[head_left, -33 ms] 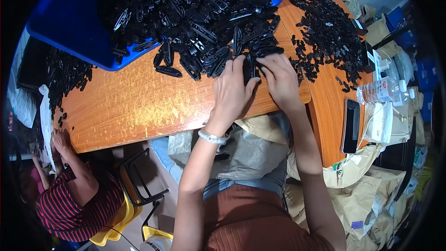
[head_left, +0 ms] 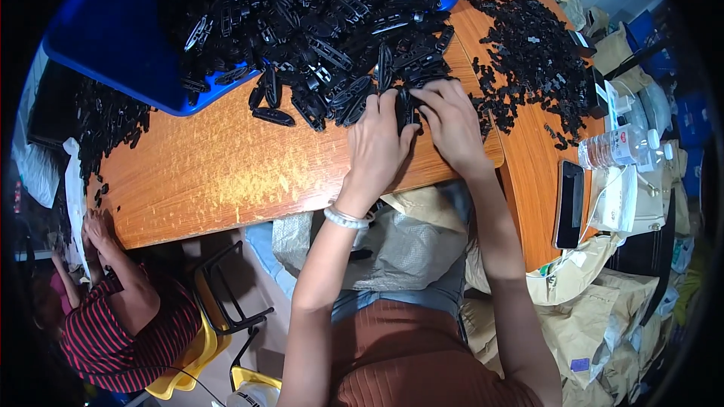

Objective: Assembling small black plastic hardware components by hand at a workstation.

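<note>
My left hand [head_left: 375, 139] is closed around a black oval plastic piece [head_left: 404, 111] at the table's near edge, its thumb along the right side. My right hand [head_left: 455, 124] bends its fingers together at that piece's upper right side. Whatever lies between those fingertips is hidden. Just beyond both hands spreads a heap of similar black oval pieces [head_left: 317, 53], long and slotted. The heap spills out of a tilted blue bin [head_left: 113, 53] onto the wooden table [head_left: 226, 151].
Small black parts [head_left: 528, 53] lie piled on the right-hand table. Beside them are a phone [head_left: 569, 203] and a clear plastic bottle [head_left: 612, 148]. Another black pile [head_left: 113, 120] sits at far left, near a seated person in a striped top [head_left: 136, 332]. A grey woven sack [head_left: 407, 249] covers my lap.
My right hand has shifted slightly up and left, its fingertips closer to the held piece. My left hand stays nearly still.
</note>
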Demonstrator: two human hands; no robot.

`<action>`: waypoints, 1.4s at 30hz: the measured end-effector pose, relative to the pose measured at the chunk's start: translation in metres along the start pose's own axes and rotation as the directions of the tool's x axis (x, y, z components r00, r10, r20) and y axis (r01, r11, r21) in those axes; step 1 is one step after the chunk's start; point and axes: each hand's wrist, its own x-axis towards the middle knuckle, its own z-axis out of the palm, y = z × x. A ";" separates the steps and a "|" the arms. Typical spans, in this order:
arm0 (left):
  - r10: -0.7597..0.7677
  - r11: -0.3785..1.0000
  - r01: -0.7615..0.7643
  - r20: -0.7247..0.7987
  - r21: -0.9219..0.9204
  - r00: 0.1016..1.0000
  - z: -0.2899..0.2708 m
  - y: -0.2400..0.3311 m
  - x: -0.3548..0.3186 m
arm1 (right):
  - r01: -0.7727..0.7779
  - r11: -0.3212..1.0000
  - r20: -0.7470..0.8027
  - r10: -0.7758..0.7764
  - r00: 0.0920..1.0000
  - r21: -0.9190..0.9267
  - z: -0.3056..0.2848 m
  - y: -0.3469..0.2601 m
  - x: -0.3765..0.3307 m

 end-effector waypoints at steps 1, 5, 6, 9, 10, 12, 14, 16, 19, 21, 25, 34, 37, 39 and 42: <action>0.005 1.000 -0.005 0.000 -0.003 1.000 0.002 -0.001 0.002 | 0.022 0.999 0.041 -0.021 0.999 -0.031 0.002 0.005 0.005; -0.001 0.999 0.002 0.014 -0.038 1.000 0.005 -0.006 0.004 | 0.034 0.999 0.125 -0.033 0.992 -0.010 0.000 0.020 0.016; 0.003 0.999 -0.002 0.015 -0.050 1.000 0.005 -0.007 0.004 | 0.035 0.999 0.137 -0.040 0.990 0.038 0.000 0.023 0.016; -0.018 0.999 0.017 -0.014 -0.048 1.000 0.003 -0.006 0.003 | 0.025 0.993 0.157 -0.043 0.987 0.115 -0.001 0.024 0.018; -0.019 0.999 0.018 -0.013 -0.048 1.000 0.003 -0.008 0.002 | 0.039 0.989 0.181 -0.066 0.981 0.146 -0.002 0.024 0.019; -0.066 0.992 0.045 -0.176 -0.119 0.982 0.004 -0.015 -0.002 | 0.053 0.983 0.205 -0.089 0.975 0.176 -0.002 0.025 0.018; -0.240 0.916 0.168 -0.160 -0.363 0.958 0.002 -0.025 -0.007 | 0.019 0.953 0.104 -0.052 0.993 0.301 -0.002 0.027 0.016; -0.496 0.543 0.397 0.099 -0.740 0.863 -0.019 -0.013 -0.009 | -0.227 0.888 0.159 0.176 0.971 0.401 -0.009 0.019 0.008; -0.452 0.314 0.414 0.249 -0.854 0.857 -0.027 -0.025 -0.020 | -0.367 0.723 0.166 0.336 0.927 0.585 -0.003 0.014 -0.003; -0.428 0.360 0.429 0.262 -0.828 0.865 -0.037 -0.015 -0.025 | -0.458 0.499 0.302 0.365 0.881 0.736 -0.015 -0.010 -0.007; -0.334 0.430 0.439 0.313 -0.789 0.889 -0.044 -0.004 -0.034 | -0.248 0.714 0.145 0.204 0.968 0.655 -0.023 -0.035 -0.012; -0.305 0.231 0.454 0.379 -0.861 0.874 -0.051 0.008 -0.039 | -0.023 0.876 -0.048 0.052 0.997 0.481 -0.015 -0.042 -0.024; -0.338 0.233 0.470 0.382 -0.852 0.860 -0.053 0.009 -0.040 | -0.001 0.909 -0.036 0.017 0.999 0.416 -0.018 -0.048 -0.024; -0.325 0.447 0.432 0.308 -0.783 0.894 -0.055 0.004 -0.043 | -0.045 0.898 -0.006 0.052 0.999 0.437 -0.021 -0.050 -0.026; -0.271 0.508 0.438 0.345 -0.742 0.899 -0.057 0.004 -0.047 | -0.590 0.467 0.531 0.266 0.804 0.659 -0.020 -0.040 -0.044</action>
